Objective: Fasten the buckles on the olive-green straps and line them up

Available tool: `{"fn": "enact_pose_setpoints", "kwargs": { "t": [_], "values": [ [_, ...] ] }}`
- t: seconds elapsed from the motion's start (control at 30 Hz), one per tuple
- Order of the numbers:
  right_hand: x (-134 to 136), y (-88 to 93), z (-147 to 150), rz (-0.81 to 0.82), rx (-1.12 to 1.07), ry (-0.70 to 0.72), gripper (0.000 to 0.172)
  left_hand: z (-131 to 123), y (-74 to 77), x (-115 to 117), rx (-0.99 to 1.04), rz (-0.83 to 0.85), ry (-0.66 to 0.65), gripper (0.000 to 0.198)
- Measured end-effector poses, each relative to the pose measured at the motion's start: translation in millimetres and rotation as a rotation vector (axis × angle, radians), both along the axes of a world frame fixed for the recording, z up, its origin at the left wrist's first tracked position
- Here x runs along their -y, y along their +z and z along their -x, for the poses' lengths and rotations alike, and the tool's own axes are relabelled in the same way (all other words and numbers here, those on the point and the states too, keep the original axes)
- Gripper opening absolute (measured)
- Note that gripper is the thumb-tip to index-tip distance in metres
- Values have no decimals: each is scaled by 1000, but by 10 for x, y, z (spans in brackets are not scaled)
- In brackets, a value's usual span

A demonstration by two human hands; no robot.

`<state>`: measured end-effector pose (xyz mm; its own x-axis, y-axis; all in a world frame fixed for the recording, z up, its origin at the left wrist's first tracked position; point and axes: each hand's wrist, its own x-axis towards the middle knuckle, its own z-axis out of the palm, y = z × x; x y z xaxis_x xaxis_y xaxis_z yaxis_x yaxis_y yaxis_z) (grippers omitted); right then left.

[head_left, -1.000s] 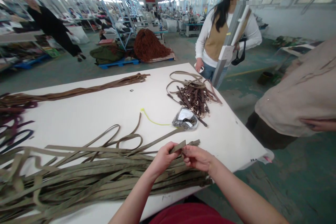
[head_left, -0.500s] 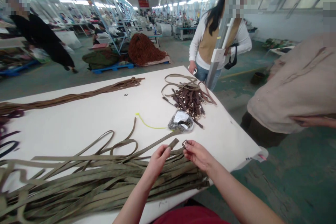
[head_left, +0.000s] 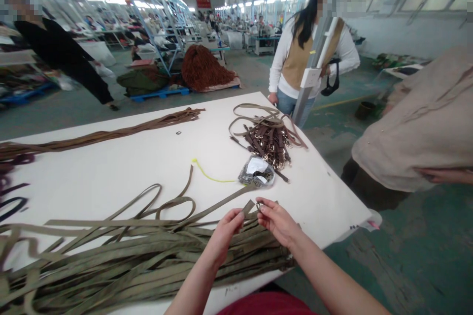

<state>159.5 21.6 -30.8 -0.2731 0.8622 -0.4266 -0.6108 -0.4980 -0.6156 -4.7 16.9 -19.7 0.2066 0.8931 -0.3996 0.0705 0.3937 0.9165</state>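
My left hand [head_left: 229, 229] pinches an olive strap [head_left: 249, 206] close to its end, which points up and to the right. Between the fingertips of my right hand [head_left: 277, 221] is a small dark metal buckle [head_left: 258, 205]. The strap end and the buckle are side by side; whether they touch I cannot tell. Beneath both hands a thick bundle of olive straps [head_left: 148, 251] lies along the table's near side. Just beyond my hands sits a clear plastic bag [head_left: 255, 172] of dark metal pieces with a white label.
On the white table [head_left: 148, 157] lie brown straps [head_left: 111, 135], a pile of dark brown straps with metal clasps [head_left: 271, 140], a yellow tie [head_left: 212, 176] and a loose ring [head_left: 178, 133]. A metal post [head_left: 308, 78] and a person [head_left: 291, 59] stand beyond the far corner; another person [head_left: 417, 128] is at right.
My hands have drawn closer together, bringing the buckle nearer the strap end, and the buckle has turned. At far left, the person in black has shifted slightly.
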Motion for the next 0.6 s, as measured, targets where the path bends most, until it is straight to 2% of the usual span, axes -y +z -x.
{"fn": "enact_pose_setpoints", "kwargs": {
  "t": [0.13,0.27,0.33,0.5,0.6],
  "values": [
    [-32,7,18,21,-30,54,37,58,17,7,45,58,-58,33],
    [-17,-8,45,52,-95,238,35,135,74,3,38,72,-177,32],
    [3,-19,74,49,-75,270,34,139,73,5,6,4,-196,31],
    [48,-40,164,-26,143,170,30,8,-50,57,-99,-219,-71,33],
    [60,-66,183,-77,240,157,26,-61,-113,91,-176,-370,-107,30]
  ]
}}
